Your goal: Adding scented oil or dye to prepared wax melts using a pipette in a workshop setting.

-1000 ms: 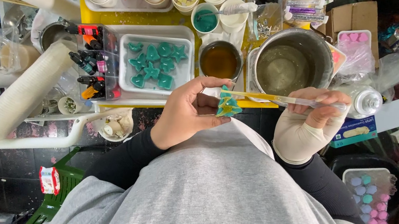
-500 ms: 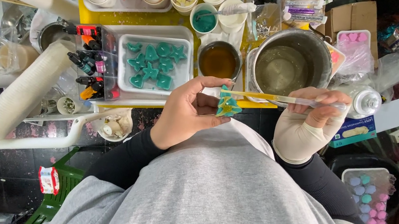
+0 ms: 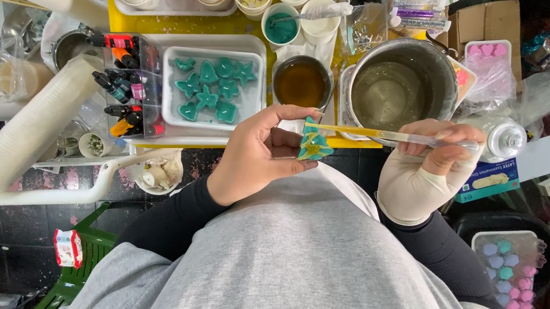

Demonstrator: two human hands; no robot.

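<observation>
Now you pinch a teal and yellow tree shape in your left hand, and your right hand closes on a thin clear dropper.

Your left fingers curl around the shape just above your lap; the dropper tip lies across its top. Beyond, a white tray holds teal shapes, a small pot holds amber liquid, a steel pot clear liquid. A blue box sits right of your wrist.
</observation>
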